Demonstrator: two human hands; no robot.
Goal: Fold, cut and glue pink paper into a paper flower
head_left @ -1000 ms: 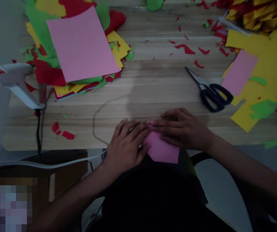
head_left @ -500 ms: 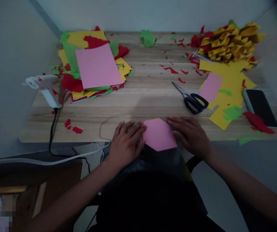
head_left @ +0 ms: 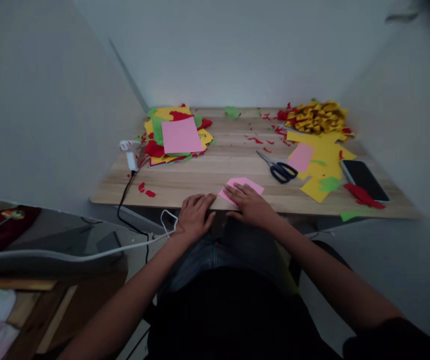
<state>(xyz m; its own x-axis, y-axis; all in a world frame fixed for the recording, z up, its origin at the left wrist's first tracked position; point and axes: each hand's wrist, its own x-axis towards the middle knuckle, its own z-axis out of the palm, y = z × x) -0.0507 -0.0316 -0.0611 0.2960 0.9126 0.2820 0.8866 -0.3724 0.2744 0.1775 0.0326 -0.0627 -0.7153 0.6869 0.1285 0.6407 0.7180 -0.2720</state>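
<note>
A folded pink paper piece (head_left: 245,185) lies at the front edge of a wooden table (head_left: 215,175). My right hand (head_left: 250,204) rests flat on it, fingers stretched out and pressing down. Just left of the paper, my left hand (head_left: 194,216) lies on the table's edge with its fingers spread and nothing in it.
Blue-handled scissors (head_left: 280,170) lie right of centre. A stack of coloured sheets topped by a pink sheet (head_left: 181,135) sits at the back left, a white glue gun (head_left: 130,152) beside it. Yellow sheets (head_left: 323,160), a phone (head_left: 363,179) and folded yellow pieces (head_left: 316,117) are at the right.
The view has pulled back and up, showing the whole table and walls. My right hand moved onto the pink paper; my left hand slid off it to the left.
</note>
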